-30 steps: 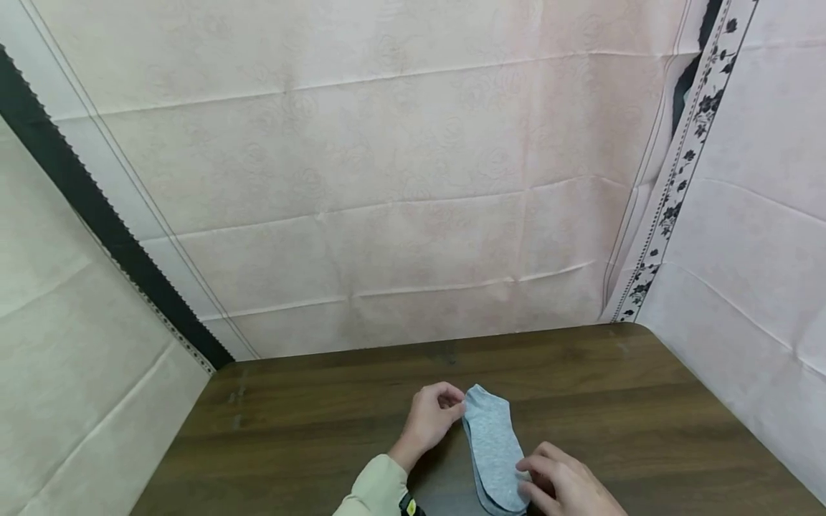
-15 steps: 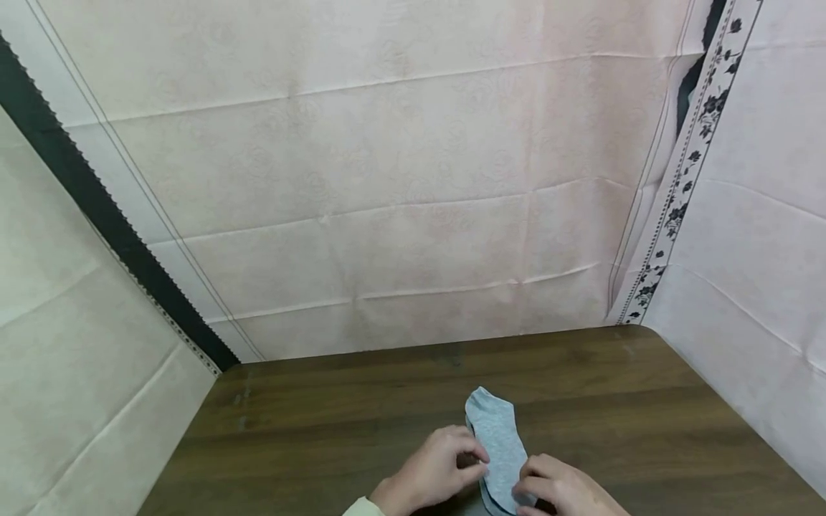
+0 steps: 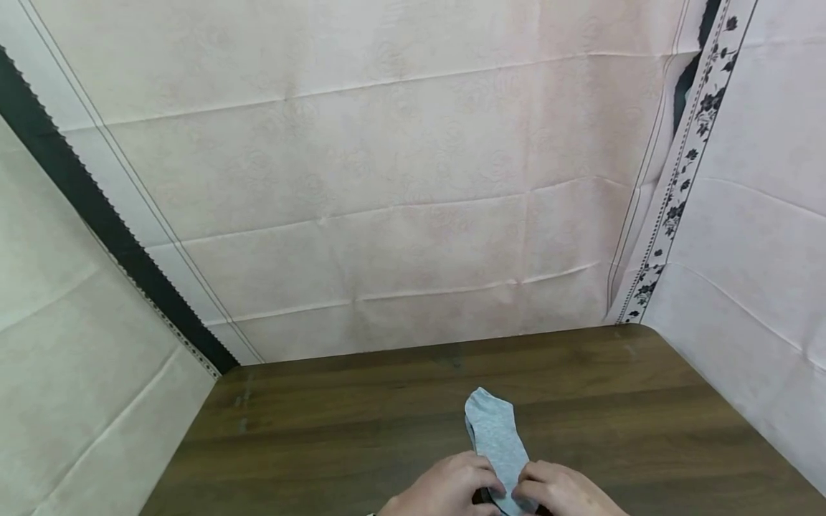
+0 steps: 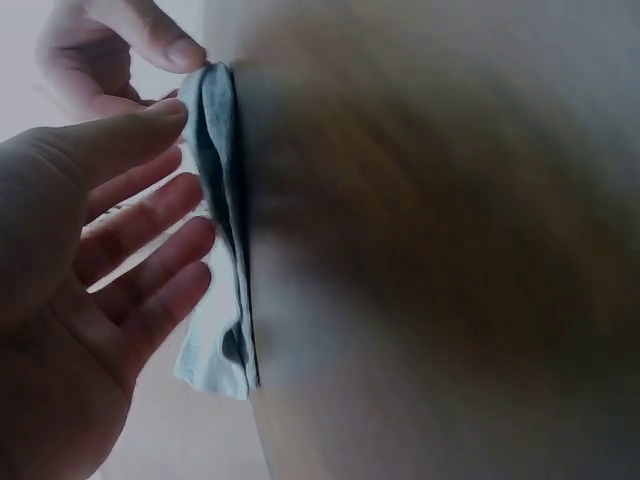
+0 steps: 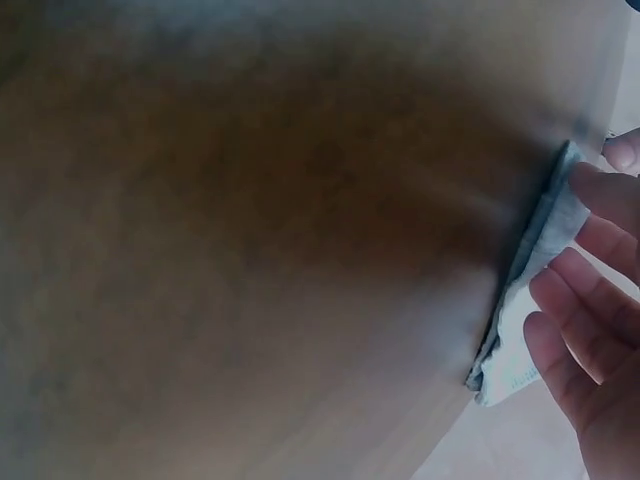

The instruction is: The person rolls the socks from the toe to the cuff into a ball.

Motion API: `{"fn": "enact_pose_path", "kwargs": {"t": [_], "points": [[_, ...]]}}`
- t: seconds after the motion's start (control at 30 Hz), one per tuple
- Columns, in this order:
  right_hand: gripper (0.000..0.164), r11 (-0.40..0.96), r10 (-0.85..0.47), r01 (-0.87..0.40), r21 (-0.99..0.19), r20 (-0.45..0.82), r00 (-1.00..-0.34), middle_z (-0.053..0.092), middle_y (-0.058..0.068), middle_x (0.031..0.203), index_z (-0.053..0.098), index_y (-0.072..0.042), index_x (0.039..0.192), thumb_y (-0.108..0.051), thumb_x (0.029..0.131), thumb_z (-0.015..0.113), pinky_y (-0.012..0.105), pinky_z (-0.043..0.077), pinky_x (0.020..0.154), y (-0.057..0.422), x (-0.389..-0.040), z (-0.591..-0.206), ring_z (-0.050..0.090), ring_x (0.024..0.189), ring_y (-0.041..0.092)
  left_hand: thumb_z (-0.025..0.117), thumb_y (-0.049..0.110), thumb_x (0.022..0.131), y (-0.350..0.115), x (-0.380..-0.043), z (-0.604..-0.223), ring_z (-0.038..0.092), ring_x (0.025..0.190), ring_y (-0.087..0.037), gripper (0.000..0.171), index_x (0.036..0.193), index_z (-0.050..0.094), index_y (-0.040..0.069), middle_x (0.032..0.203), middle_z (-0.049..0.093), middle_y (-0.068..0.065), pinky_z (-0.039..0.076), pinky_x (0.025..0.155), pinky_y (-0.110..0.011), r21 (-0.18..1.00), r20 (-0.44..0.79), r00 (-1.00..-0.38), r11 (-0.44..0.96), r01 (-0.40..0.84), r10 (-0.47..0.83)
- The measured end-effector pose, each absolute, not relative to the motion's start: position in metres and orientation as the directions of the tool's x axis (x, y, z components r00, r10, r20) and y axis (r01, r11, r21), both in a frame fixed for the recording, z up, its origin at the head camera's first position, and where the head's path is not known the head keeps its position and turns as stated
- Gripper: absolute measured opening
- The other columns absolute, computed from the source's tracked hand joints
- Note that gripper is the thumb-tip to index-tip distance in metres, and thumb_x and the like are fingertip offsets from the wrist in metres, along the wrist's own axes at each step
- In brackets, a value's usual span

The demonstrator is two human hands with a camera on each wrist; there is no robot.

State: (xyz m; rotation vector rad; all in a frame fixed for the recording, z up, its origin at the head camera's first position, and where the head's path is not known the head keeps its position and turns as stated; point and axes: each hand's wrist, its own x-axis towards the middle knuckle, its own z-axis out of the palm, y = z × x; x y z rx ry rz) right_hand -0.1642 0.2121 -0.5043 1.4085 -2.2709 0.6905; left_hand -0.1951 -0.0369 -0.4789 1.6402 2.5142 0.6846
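A pair of light grey-blue ankle socks [image 3: 495, 430] lies flat, one stacked on the other, near the front of the table. My left hand [image 3: 452, 489] pinches the left edge close to the near end, thumb and forefinger at the fabric. Across from it, my right hand [image 3: 564, 491] pinches the right side of that same end. The left wrist view shows the two layers of the socks [image 4: 222, 140] from the side, with both thumbs at one end. In the right wrist view, my right fingers lie along the socks [image 5: 550, 235].
The socks rest on a dark brown wooden table [image 3: 323, 430] with rounded far corners. Pale creased cloth [image 3: 400, 179] hangs behind it, and more cloth closes off the left and right sides. A floral border [image 3: 674, 193] runs down the right corner.
My left hand has slid from the far end of the socks down to the near end, beside my right hand. The right hand has stayed near the same spot.
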Motion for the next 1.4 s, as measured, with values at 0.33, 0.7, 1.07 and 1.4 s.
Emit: {"fn": "enact_pose_path", "kwargs": {"t": [0.33, 0.7, 1.07, 1.4], "points": [[0.023, 0.385, -0.716, -0.917, -0.102, 0.594, -0.367, 0.06, -0.008, 0.094, 0.072, -0.014, 0.095, -0.005, 0.075, 0.08, 0.004, 0.037, 0.069, 0.209, -0.165, -0.513, 0.053, 0.083, -0.001, 0.071, 0.022, 0.095, -0.035, -0.197, -0.481, 0.052, 0.093, 0.009, 0.014, 0.107, 0.076, 0.015, 0.101, 0.066, 0.012, 0.039, 0.076, -0.004, 0.396, 0.153, -0.385, 0.301, 0.868, 0.91], [0.008, 0.414, -0.669, -0.909, -0.055, 0.659, -0.344, 0.057, -0.012, 0.09, 0.071, -0.019, 0.087, -0.016, 0.087, 0.079, 0.004, 0.036, 0.067, 0.206, -0.165, -0.518, 0.049, 0.078, -0.003, 0.071, 0.025, 0.095, -0.032, -0.196, -0.481, 0.05, 0.089, 0.01, 0.014, 0.105, 0.078, 0.018, 0.097, 0.064, 0.014, 0.038, 0.074, -0.005, 0.397, 0.16, -0.39, 0.303, 0.866, 0.907], [0.009, 0.467, -0.657, -0.879, -0.098, 0.627, -0.419, 0.055, -0.016, 0.088, 0.07, -0.022, 0.087, -0.019, 0.09, 0.077, 0.004, 0.035, 0.065, 0.2, -0.161, -0.517, 0.049, 0.078, -0.006, 0.077, 0.027, 0.09, -0.032, -0.195, -0.485, 0.048, 0.085, 0.012, 0.01, 0.096, 0.077, 0.019, 0.092, 0.064, 0.017, 0.036, 0.073, -0.003, 0.302, 0.205, -0.403, 0.334, 0.893, 0.892], [0.013, 0.497, -0.654, -0.857, -0.135, 0.591, -0.472, 0.051, -0.018, 0.087, 0.067, -0.023, 0.086, -0.015, 0.091, 0.075, 0.003, 0.032, 0.064, 0.198, -0.159, -0.516, 0.044, 0.076, -0.008, 0.07, 0.03, 0.096, -0.031, -0.192, -0.488, 0.047, 0.078, 0.012, 0.01, 0.093, 0.077, 0.024, 0.087, 0.063, 0.02, 0.033, 0.067, -0.009, 0.241, 0.23, -0.458, 0.406, 0.881, 0.858]]}}
